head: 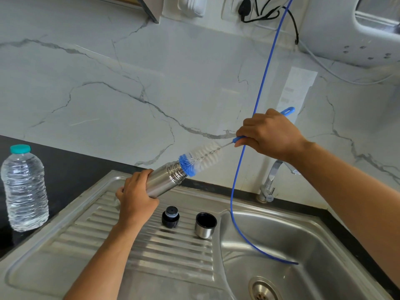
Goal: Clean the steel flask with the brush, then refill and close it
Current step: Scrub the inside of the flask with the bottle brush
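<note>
Gripping steel flask in left hand above sink; right hand clasping brush at flask's mouth.

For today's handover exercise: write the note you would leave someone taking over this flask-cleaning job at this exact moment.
Left hand grips the steel flask, tilted over the drainboard, mouth towards the right.
Right hand grips the brush by its blue handle; the blue bristle tip is at the flask mouth, most bristles outside.
Black stopper and steel cup lid stand on the drainboard, apart. Water bottle, capped, stands on the counter at left.
Done: flask opened.
Left: scrub inside, refill, fit stopper and lid. How far scrubbing has got cannot be told.
</note>
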Demonstrator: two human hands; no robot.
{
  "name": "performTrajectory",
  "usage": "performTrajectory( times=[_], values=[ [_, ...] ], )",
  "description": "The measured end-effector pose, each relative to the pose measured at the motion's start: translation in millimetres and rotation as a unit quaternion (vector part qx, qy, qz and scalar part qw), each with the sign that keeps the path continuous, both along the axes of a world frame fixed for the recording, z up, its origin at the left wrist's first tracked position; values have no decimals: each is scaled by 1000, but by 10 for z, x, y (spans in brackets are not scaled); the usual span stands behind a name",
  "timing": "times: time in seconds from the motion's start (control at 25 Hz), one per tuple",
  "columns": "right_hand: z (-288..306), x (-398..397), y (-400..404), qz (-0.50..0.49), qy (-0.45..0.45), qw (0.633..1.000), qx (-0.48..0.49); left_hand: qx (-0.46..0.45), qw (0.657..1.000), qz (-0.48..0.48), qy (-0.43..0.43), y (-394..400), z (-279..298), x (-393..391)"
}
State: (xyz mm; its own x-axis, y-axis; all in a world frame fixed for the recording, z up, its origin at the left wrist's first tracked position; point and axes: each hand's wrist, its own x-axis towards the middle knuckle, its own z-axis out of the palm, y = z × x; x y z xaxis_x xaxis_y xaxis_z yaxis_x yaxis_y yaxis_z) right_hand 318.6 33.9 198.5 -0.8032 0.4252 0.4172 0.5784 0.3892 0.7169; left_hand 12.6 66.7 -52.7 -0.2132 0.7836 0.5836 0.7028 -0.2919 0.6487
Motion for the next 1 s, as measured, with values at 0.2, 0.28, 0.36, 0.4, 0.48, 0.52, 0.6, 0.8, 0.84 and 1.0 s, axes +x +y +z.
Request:
performTrajectory(
  times=[0.2, 0.28, 0.36, 0.4, 0.48, 0.52, 0.6, 0.8, 0.84, 1.0],
  values=[
    [10, -116, -99, -145, -18, 986, -83, 3, 1000, -2, 16, -9, -26, 42],
    [46, -132, -120, -187, -21, 975, -115, 5, 999, -8, 36, -12, -31, 67],
    [60, -106, -130, -171, -5, 979, -107, 4, 999, -9, 33, -8, -20, 59],
    [48, -61, -110, -142, -5, 988, -57, 4, 1000, -5, 27, -2, -11, 44],
    [-17, 30, -85, -73, -15, 996, 56, 1, 1000, -1, 16, 5, -1, 24],
    [-53, 56, -78, -44, -13, 996, 82, 0, 1000, -2, 14, 5, -4, 26],
    [-91, 50, -67, -11, -1, 997, 74, 2, 1000, -10, 13, -4, -26, 42],
    [15, -148, -141, -201, 80, 956, -201, 34, 998, -17, 52, -1, -60, 58],
    [14, -151, -148, -205, 83, 952, -210, 31, 998, -15, 51, 3, -56, 57],
    [-132, -18, -102, -44, 6, 999, 5, 10, 1000, -17, 19, 3, -29, 60]
  ],
)
